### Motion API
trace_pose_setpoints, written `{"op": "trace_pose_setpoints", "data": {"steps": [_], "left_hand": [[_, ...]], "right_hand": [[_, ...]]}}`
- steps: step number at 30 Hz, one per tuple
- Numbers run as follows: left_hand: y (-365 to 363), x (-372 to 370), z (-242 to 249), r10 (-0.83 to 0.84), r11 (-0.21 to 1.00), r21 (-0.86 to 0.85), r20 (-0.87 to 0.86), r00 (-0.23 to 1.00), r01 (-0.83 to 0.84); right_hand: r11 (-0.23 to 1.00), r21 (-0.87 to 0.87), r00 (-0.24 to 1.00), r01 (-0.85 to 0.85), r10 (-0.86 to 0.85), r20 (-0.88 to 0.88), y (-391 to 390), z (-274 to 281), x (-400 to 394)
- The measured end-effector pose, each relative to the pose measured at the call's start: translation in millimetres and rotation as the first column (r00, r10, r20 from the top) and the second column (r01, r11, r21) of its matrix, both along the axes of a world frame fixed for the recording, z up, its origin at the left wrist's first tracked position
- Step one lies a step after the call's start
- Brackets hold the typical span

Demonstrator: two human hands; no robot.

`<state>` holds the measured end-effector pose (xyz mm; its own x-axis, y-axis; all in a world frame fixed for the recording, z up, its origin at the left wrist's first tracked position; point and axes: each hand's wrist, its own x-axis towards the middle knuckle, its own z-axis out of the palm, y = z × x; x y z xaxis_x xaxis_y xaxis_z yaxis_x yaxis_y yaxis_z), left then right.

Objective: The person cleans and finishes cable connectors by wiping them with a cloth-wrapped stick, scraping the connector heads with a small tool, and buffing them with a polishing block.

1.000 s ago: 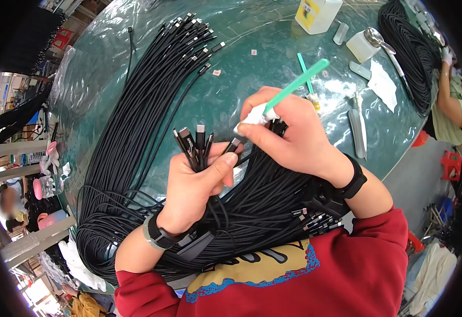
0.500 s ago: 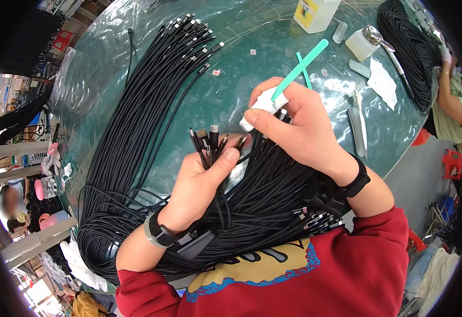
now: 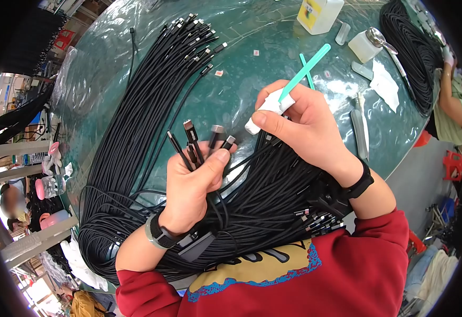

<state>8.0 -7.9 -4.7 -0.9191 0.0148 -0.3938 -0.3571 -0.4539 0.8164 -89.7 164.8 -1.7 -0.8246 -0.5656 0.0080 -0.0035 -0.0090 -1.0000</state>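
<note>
My left hand (image 3: 194,177) is closed round several black cables, whose connector ends (image 3: 190,132) stick up past my thumb and fingers. To its right, my right hand (image 3: 302,119) pinches a green stick (image 3: 307,71) with a white cloth (image 3: 271,104) wrapped about its lower end. The cloth tip is apart from the connectors. A large bundle of black cables (image 3: 136,116) curves along the left, its plugs fanned out at the top. More black cables (image 3: 262,185) lie beneath both hands, with plugs (image 3: 323,222) near my red sleeve.
A second green stick (image 3: 307,79) lies behind the held one. Farther right are a metal-topped bottle (image 3: 365,45), a white cloth piece (image 3: 384,87) and a grey-handled knife (image 3: 357,132). A yellow-labelled bottle (image 3: 320,15) stands at the back. Another person's arm (image 3: 449,95) shows at the right.
My left hand has shifted left and the connectors in it have spread apart. My right hand has moved slightly right with the stick and cloth, widening the space between the hands.
</note>
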Motion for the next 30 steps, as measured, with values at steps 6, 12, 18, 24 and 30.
{"op": "trace_pose_setpoints", "data": {"steps": [6,12,18,24,30], "left_hand": [[7.4,-0.7,2.0,0.079,0.980,-0.184,0.032,0.996,-0.072],[7.4,1.2,-0.9,0.059,0.991,-0.122,0.006,0.998,-0.058],[6.9,-1.6,1.2,0.033,0.989,-0.146,0.040,0.999,-0.027],[7.7,0.2,-1.2,0.080,0.986,-0.146,0.026,0.996,-0.076],[6.2,0.9,-1.7,0.065,0.984,-0.166,0.005,0.998,-0.063]], "right_hand": [[0.997,-0.056,0.994,-0.052,0.046,-0.103,-5.1,-4.9,7.2],[0.997,0.037,0.893,-0.074,0.083,-0.443,-10.6,-10.5,8.1],[0.998,-0.047,0.888,0.034,-0.052,-0.457,-11.3,-11.3,6.3],[1.000,-0.013,0.838,-0.013,0.004,-0.545,-11.3,-13.5,7.0],[0.998,-0.056,0.856,-0.024,-0.008,-0.517,-14.3,-13.6,6.6]]}}
